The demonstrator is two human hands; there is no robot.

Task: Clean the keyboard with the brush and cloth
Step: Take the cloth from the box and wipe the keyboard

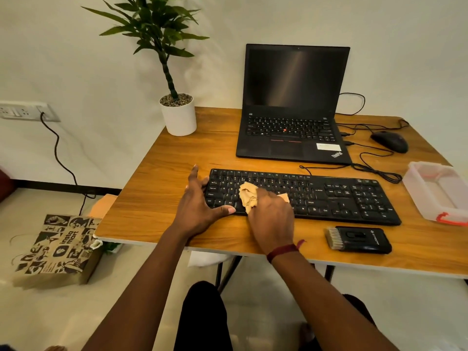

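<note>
A wooden desk [164,158] holds an open laptop [293,102] and, nearer the person, a black keyboard [329,196]. The wiping step appears to be in hand. The left hand [200,206] braces the keyboard's left end, fingers spread wide, thumb along its front edge. The right hand [271,219] presses a bunched tan cloth [249,193] onto the letter keys left of centre, fingers curled over it. The brush [358,239] lies on the desk, just in front of the keyboard's right end. The next move likely calls for sweeping the cloth rightward across the other keys.
</note>
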